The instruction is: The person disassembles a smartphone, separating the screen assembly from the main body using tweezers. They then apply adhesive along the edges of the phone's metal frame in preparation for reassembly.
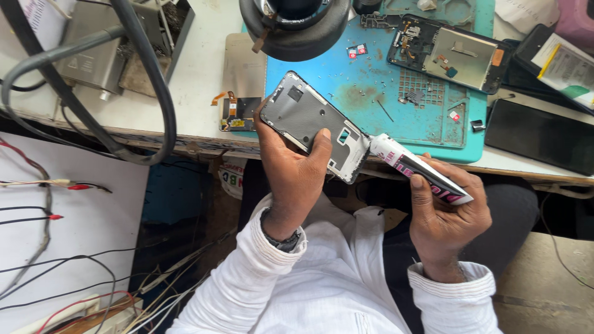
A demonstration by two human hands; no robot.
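Note:
My left hand (291, 170) grips a grey phone frame (306, 117) from below, thumb pressed on its inner face, tilted over the bench's front edge. My right hand (447, 213) holds a white glue tube (416, 167) with pink and black print. The tube's nozzle end touches the frame's lower right corner. Both wrists wear white sleeves, and a dark watch sits on the left wrist.
A blue work mat (371, 80) covers the white bench, with a second opened phone (448, 55), small screws and parts on it. A black round lamp head (294, 28) hangs above. A dark phone screen (538, 136) lies right. Thick grey cables (148, 80) and thin wires run left.

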